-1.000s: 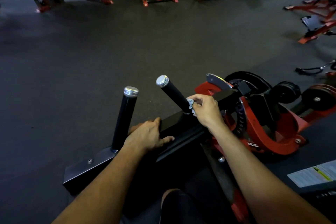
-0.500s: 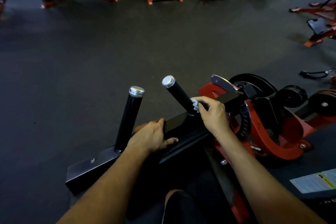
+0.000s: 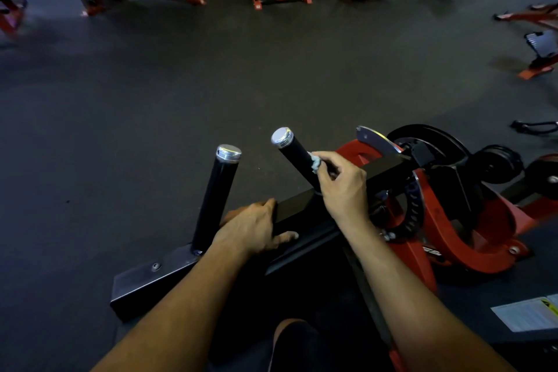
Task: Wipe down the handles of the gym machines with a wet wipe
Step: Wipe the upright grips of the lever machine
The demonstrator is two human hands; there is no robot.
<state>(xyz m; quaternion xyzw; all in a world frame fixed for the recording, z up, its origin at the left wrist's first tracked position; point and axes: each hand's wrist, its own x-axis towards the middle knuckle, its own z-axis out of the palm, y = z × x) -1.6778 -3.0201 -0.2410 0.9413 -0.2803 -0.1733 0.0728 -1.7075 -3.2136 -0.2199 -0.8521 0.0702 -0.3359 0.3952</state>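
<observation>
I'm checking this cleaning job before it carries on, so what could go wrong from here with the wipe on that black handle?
1. The small crumpled grey wet wipe is only pinched by the right hand against one side of the tilted black chrome-capped handle, so the far side and cap may get missed.
2. The upright black chrome-capped handle beside it could be skipped.
3. The left hand rests on the black crossbar; if that moves, fingers might get caught.

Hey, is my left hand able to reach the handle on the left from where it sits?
Probably yes: the left hand rests on the black bar right beside that handle, holding nothing, with nothing between them.
</observation>
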